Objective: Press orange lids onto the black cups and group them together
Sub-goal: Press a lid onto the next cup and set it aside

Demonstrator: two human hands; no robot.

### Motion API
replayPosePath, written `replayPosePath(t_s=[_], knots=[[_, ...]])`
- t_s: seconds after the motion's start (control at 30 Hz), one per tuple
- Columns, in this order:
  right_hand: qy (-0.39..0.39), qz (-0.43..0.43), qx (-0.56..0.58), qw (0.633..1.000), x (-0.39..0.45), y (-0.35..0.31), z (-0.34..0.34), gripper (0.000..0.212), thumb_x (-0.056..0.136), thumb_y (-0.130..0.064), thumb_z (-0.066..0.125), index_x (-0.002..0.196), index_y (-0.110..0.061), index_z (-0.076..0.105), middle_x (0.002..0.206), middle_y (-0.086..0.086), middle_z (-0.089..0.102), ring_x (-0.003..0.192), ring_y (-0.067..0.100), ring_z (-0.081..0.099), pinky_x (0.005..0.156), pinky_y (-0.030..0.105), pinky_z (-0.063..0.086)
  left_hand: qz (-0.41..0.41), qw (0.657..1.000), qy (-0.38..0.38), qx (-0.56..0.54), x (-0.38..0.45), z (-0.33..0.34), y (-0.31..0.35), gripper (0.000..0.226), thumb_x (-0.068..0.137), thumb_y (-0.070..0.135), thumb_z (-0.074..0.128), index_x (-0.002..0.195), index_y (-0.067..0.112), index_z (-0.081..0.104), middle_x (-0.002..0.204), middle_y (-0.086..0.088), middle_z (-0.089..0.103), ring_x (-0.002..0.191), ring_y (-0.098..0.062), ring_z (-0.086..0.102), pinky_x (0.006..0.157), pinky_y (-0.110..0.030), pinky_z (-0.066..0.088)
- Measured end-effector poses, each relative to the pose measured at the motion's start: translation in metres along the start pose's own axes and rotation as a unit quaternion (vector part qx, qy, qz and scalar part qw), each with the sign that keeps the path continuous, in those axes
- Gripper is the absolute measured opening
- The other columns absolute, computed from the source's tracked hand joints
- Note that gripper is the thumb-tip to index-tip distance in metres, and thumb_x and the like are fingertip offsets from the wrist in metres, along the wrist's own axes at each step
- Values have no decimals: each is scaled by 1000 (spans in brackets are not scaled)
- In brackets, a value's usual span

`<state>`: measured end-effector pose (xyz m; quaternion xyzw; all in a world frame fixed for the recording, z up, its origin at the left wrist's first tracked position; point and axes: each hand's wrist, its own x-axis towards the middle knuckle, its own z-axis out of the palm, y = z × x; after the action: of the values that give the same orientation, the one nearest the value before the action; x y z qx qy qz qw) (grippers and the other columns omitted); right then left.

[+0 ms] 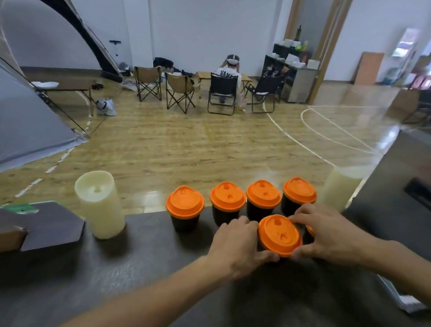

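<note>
Hands first: left hand (237, 242) and right hand (327, 234) both curl round the rim of an orange lid (279, 235) on the nearest black cup, on the dark counter (142, 276). Behind sit four lidded cups (239, 201) in a row. Cream cylinder (99, 204) stands left; folding chairs (185, 90) far back.

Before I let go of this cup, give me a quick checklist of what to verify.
1. Front cup's orange lid sits level: ok.
2. Left hand and right hand both grip that lid's rim: ok.
3. Back row of four lidded cups standing upright: ok.
4. Leftmost cup closed up against the row: not ok, a gap remains.
5. Lid under the right hand seated: cannot tell, mostly hidden.
</note>
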<state>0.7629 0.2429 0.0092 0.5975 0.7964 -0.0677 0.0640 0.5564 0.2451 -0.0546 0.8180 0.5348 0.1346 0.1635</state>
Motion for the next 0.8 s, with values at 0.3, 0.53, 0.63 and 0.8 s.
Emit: replayPosePath(t_s=[0.3, 0.53, 0.63, 0.8], knots=[[-20, -10, -22, 1000, 17, 27, 5, 85, 74, -70, 69, 147, -37, 41, 139, -10, 40, 125, 11, 36, 107, 32, 36, -27, 1000, -12, -9, 24, 20, 10, 58, 80, 67, 67, 114, 22, 59, 112, -2, 60, 100, -19, 57, 92, -41, 47], [-34, -5, -23, 999, 19, 32, 7, 91, 74, -69, 70, 150, -33, 37, 141, -9, 41, 128, 12, 37, 109, 32, 35, -37, 999, -9, 3, 26, 23, 15, 59, 80, 69, 65, 114, 22, 57, 113, -3, 59, 100, -21, 56, 91, -42, 48], [-26, -6, -21, 999, 15, 29, 4, 98, 70, -76, 68, 151, -34, 34, 141, -9, 41, 130, 12, 37, 111, 33, 34, -46, 999, -11, 18, 22, 19, 14, 69, 78, 72, 65, 121, 19, 57, 118, -4, 59, 106, -22, 57, 93, -41, 48], [14, -59, -48, 997, 5, -10, -11, 92, 73, -82, 57, 150, -39, 33, 145, -11, 41, 133, 13, 35, 113, 34, 30, -43, 999, 2, 17, -6, -9, -7, 80, 80, 73, 62, 137, 19, 50, 130, -3, 56, 116, -22, 54, 97, -40, 46]])
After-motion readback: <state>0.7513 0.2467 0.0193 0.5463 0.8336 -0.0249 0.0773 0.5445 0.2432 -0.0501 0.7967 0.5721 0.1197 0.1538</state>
